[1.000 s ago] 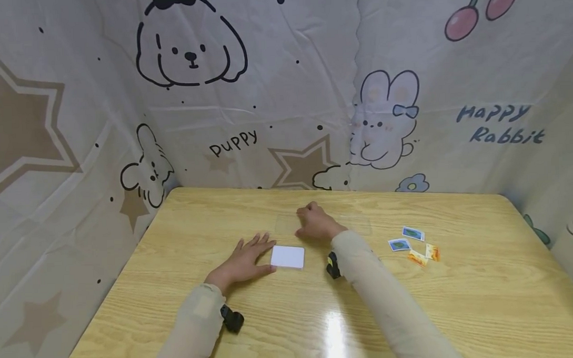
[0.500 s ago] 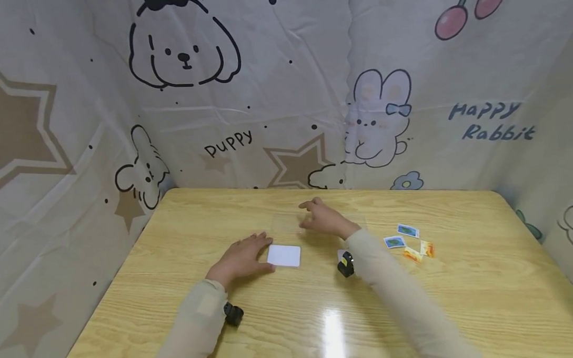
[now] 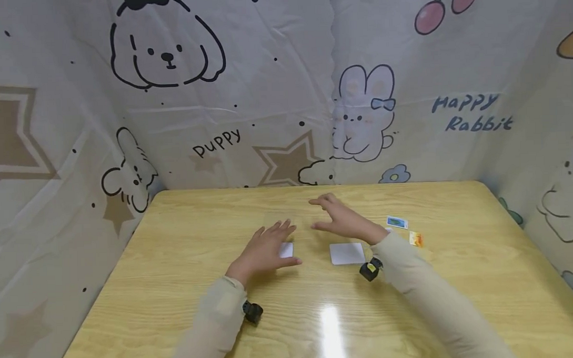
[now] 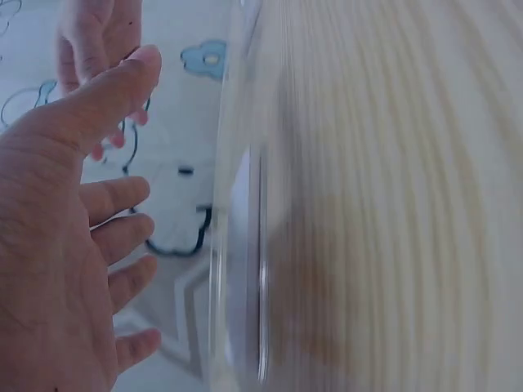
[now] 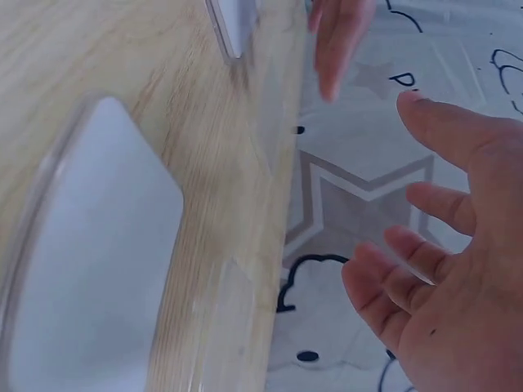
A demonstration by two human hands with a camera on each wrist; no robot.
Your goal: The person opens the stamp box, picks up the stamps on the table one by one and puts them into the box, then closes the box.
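My left hand (image 3: 265,248) hovers with spread fingers over a white rectangular card stack (image 3: 286,249), covering most of it. In the left wrist view, the white piece (image 4: 239,278) shows a clear, shiny edge, and nothing is between the fingers. My right hand (image 3: 347,219) is raised above the table, fingers apart and holding nothing. Below it lies a second white rectangular piece (image 3: 347,254), thick with rounded corners in the right wrist view. Behind the white pieces lie thin clear plastic sheets (image 5: 225,327), faint in the head view.
Right of my right hand lie a small blue-and-green picture card (image 3: 397,222) and an orange one (image 3: 416,239). My right sleeve (image 3: 412,264) hides others beside them. The wooden table (image 3: 175,246) ends at a cartoon-printed cloth (image 3: 218,113).
My left hand has moved right, from beside the left white piece to over it. The right hand has drawn right, away from the clear sheets, and uncovered the second white piece. The head view has shifted.
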